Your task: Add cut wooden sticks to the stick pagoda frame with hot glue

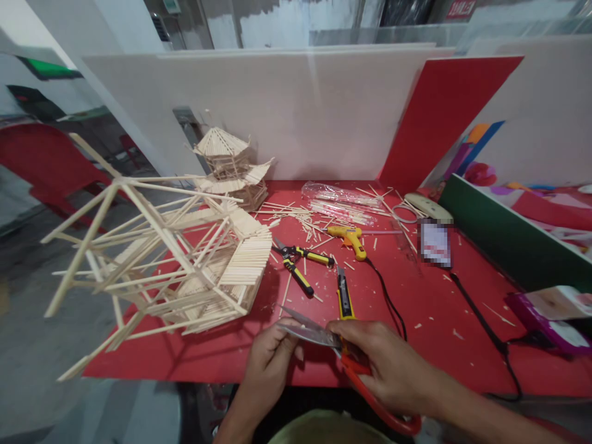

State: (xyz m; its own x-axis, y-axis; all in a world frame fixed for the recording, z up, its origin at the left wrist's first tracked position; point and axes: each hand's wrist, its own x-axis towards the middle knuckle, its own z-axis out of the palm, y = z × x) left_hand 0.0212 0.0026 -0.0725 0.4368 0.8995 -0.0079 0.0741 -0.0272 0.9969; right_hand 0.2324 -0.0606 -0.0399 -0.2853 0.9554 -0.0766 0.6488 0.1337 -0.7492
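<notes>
In my right hand (393, 364) is a pair of red-handled scissors (314, 333), its blades parted and pointing left. My left hand (271, 361) is closed just under the blade tips, thumb against fingers; whatever it pinches is too small or hidden to name. A yellow and black utility knife (343, 293) lies just beyond the scissors. Left of it rest yellow-handled cutting pliers (303, 265) with their handles spread. A large wooden-stick framework (185, 265) lies on its side at the left, apart from my hands.
Behind the framework stands a tiered stick pagoda (229, 163). A yellow glue gun (349, 239) trails a black cord. Loose sticks (296, 214) and a plastic bag of sticks (342, 200) lie at the back of the red table (425, 345). A green-sided box (504, 237) stands right.
</notes>
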